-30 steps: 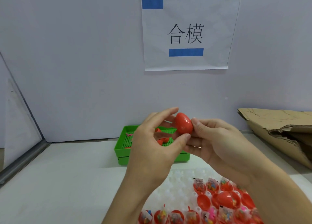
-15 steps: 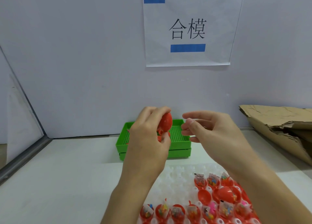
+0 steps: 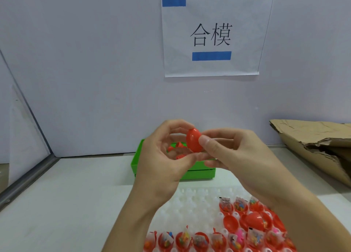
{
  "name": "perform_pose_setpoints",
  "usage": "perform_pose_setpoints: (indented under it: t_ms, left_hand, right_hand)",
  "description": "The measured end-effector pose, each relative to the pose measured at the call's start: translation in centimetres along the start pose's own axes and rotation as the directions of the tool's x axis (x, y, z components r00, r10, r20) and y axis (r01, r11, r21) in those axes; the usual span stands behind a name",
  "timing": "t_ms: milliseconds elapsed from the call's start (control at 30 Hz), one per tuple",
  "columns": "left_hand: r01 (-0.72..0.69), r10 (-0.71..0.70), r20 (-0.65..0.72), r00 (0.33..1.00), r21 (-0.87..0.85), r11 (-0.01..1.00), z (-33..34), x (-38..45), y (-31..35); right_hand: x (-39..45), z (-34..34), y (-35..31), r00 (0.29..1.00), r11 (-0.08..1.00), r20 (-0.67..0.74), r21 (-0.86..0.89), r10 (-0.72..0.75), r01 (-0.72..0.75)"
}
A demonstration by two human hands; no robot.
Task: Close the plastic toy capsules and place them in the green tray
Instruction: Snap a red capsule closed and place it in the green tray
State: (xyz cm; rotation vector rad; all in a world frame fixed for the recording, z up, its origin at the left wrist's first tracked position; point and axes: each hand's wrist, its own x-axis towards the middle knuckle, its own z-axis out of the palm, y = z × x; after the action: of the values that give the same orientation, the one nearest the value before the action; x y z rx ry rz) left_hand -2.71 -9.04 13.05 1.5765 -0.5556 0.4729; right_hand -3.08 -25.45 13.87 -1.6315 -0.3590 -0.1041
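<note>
At the centre of the frame, above the green tray (image 3: 139,153), the left hand (image 3: 163,156) and right hand (image 3: 231,153) pinch the red capsule (image 3: 193,140) between thumbs and fingertips, so squeezing squarely along its seam should snap both halves shut before release.

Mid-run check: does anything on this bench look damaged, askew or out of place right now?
One oddity: the torn, crumpled brown cardboard sheet lying at the table's right edge looks damaged. Otherwise normal: both hands, left hand and right hand, grip a closed red plastic capsule above the green perforated tray; open filled capsules sit in the white holder tray.
</note>
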Motion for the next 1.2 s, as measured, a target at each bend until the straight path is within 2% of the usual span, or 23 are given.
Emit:
perform_pose_setpoints:
  t_ms: [200,267,367,400,467,533,567,700,800,900,967,1033,1100,1200]
  left_hand:
    - [-0.109,0.127,-0.04,0.991,0.31,0.944,0.1,-0.1,0.2]
    - [-0.16,0.182,-0.014,0.983,0.41,0.898,0.1,-0.1,0.4]
    - [-0.216,0.204,0.078,0.976,0.492,0.844,0.4,-0.3,0.7]
    - [-0.191,0.163,0.1,0.981,0.46,0.867,0.5,-0.4,0.7]
    - [-0.006,-0.022,0.116,0.993,0.238,0.971,0.6,-0.5,1.1]
    - [0.173,-0.17,0.136,0.976,-0.01,0.985,0.7,-0.4,1.2]
    - [0.202,-0.193,0.137,0.972,-0.057,0.978,0.7,-0.3,1.1]
    - [0.127,-0.118,0.128,0.985,-0.067,0.99,1.4,-0.2,1.1]
    - [0.097,-0.088,0.141,0.986,-0.062,0.993,1.7,-0.4,0.9]
    - [0.112,-0.106,0.142,0.984,-0.035,0.993,1.9,-0.5,0.8]
    - [0.129,-0.131,0.133,0.982,0.02,0.991,2.0,-0.6,0.7]
    - [0.152,-0.162,0.127,0.978,0.085,0.985,1.9,-0.5,0.7]
    - [0.125,-0.153,0.149,0.977,0.179,0.976,1.6,-0.5,0.9]
    - [0.03,-0.076,0.165,0.983,0.264,0.964,1.5,-0.5,1.5]
  right_hand:
    - [-0.1,-0.2,0.0,0.998,1.0,0.065,-0.012,-0.006,0.007]
    - [-0.1,0.0,0.0,0.996,1.0,0.087,0.016,0.005,-0.006]
    - [0.0,0.2,0.2,1.0,0.998,0.014,0.068,-0.001,0.0]
    - [0.0,0.2,0.2,1.0,0.997,-0.018,0.079,0.006,-0.005]
    - [0.0,-0.1,0.1,0.998,0.998,-0.057,0.06,0.006,-0.003]
    - [-0.2,-0.2,-0.2,0.998,0.999,-0.058,0.025,-0.026,0.028]
    - [-0.3,-0.2,-0.4,0.997,0.998,-0.049,0.004,-0.06,0.06]
    - [-0.6,0.3,-0.7,0.985,0.98,-0.061,-0.132,-0.158,0.149]
    - [-0.5,0.3,-0.9,0.982,0.966,-0.079,-0.208,-0.173,0.153]
    - [-0.4,-0.4,-0.6,0.99,0.965,-0.055,-0.238,-0.128,0.112]
    - [-0.3,-0.9,-0.7,0.998,0.983,-0.007,-0.174,-0.065,0.063]
    - [-0.2,-1.6,-0.9,0.998,0.995,0.028,0.079,0.055,-0.057]
    - [-0.3,-2.0,-1.3,0.986,0.943,0.082,0.289,0.147,-0.164]
    - [-0.6,-1.6,-1.8,0.97,0.914,0.153,0.333,0.19,-0.232]
